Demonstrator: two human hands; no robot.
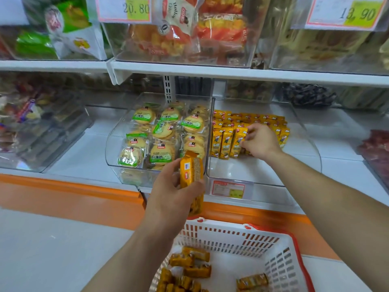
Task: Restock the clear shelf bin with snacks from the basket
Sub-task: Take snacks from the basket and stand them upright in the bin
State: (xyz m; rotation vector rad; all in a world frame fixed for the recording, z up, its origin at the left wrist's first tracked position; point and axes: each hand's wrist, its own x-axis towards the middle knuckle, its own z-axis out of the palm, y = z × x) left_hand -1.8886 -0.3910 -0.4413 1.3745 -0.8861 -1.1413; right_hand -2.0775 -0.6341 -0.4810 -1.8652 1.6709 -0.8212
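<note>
The fingers (196,185) of our left hand (168,192) are closing tightly around a few yellow snack packs (190,171), between the basket (273,245) below and the clear bin (305,133). We are fearing that this bundle may slip apart, or that the standing row (223,142) in the bin may tip forward if it is pushed. Our right hand (261,142) is pinching one pack of that row with narrow, bent fingers.

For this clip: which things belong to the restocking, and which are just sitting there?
Job: basket; basket packs; held packs in left hand; clear bin; binned packs at right hand.
Bystanders: biscuit bin; upper-shelf snack bags; price tags.
</note>
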